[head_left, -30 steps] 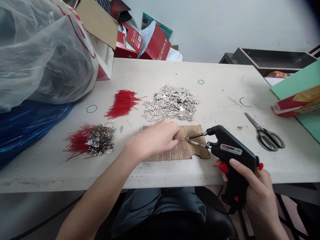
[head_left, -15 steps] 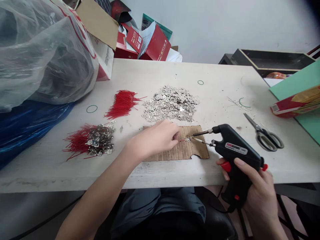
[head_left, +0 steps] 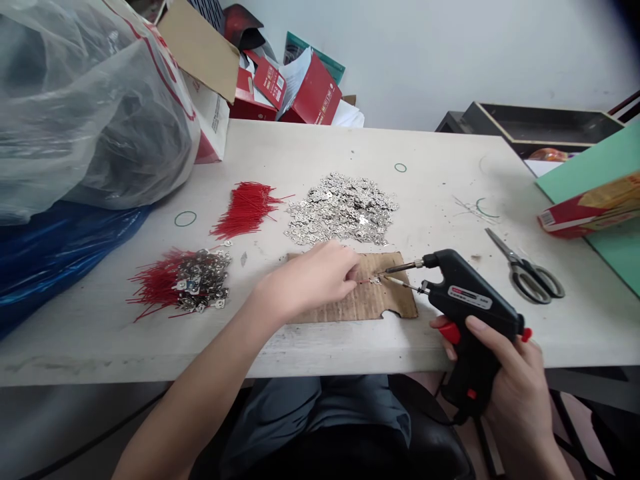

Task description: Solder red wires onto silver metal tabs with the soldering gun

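Observation:
Over a piece of brown cardboard [head_left: 357, 303], my left hand [head_left: 325, 273] pinches a short red wire [head_left: 365, 281]. The wire's far end meets a small metal piece [head_left: 375, 280] lying on the cardboard. My right hand [head_left: 505, 367] is wrapped round the grip of a black soldering gun [head_left: 467, 300] with a red trigger. The gun's tip and a thin feed tube point left and come together at the metal piece. Behind the cardboard lies a heap of loose silvery metal pieces [head_left: 345, 207]. A bundle of red wires [head_left: 247, 210] is left of that heap.
Red wires with metal ends [head_left: 200, 280] are piled at the left. Scissors [head_left: 527, 270] lie right of the gun. A large plastic bag [head_left: 100, 113] fills the left back, near red boxes [head_left: 313, 90]. A red and yellow package [head_left: 590, 207] is at the right edge.

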Available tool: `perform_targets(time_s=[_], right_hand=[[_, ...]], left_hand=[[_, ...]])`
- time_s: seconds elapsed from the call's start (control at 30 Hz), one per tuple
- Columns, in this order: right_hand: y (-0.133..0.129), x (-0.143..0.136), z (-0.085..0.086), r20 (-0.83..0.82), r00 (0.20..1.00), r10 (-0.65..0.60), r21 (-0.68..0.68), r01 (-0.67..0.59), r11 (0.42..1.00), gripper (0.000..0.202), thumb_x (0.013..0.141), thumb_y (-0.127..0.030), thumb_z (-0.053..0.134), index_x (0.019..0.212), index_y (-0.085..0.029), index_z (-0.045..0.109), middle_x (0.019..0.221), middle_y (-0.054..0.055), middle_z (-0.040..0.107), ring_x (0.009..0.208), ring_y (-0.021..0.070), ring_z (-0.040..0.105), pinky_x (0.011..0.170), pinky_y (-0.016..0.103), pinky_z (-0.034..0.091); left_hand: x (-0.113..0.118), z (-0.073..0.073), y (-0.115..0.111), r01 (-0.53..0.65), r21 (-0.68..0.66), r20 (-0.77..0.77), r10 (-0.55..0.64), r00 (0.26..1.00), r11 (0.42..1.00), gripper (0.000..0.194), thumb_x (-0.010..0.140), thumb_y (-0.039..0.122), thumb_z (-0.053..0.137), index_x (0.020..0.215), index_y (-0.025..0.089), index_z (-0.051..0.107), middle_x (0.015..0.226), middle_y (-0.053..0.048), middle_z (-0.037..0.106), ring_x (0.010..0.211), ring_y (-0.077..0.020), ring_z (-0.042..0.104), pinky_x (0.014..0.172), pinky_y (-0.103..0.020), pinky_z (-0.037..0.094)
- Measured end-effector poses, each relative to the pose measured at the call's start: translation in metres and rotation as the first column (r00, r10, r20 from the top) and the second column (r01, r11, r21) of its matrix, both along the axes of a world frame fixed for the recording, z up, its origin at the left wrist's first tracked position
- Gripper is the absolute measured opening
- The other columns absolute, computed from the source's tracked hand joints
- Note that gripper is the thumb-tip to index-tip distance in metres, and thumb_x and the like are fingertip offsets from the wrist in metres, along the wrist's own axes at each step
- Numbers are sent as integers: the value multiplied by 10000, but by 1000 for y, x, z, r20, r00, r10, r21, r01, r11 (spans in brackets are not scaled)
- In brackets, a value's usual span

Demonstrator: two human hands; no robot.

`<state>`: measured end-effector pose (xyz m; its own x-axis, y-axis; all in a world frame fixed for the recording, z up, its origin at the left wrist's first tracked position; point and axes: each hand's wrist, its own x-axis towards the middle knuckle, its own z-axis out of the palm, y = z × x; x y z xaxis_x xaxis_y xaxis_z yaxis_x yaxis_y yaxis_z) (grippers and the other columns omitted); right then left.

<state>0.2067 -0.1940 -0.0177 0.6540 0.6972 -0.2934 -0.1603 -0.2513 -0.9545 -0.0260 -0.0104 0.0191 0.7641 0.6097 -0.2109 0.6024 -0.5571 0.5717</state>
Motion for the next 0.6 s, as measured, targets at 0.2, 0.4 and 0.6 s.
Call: perform_targets(time_s=[0.2,0.4,0.6], right_hand=[[13,12,10,-13,1000,18,109,-16,994,313,807,-444,892,901,-149,846,800,124,788,534,180,583,410,286,426],[87,26,75,44,994,105,539,-112,835,237,876,-239,744,1064,-119,824,860,131,748,670,192,645,501,287,410],[173,18,107,20,965,261,641,-212,737,151,944,-247,675,1018,-159,773,973,98,747,802,164,665,543,255,348]], left_hand=[[0,3,0,-9,-26,-7,9,1000,1000,170,899,97,633,763,199,623,763,-20,664,658,-156,556,600,-341,302],[-2,2,2,-15,-22,-6,15,1000,1000,153,913,105,660,787,187,685,887,-48,756,762,-171,635,637,-318,384],[-5,-2,5,-7,-59,29,9,1000,998,126,922,150,678,809,190,716,875,-51,778,764,-179,667,676,-318,422]])
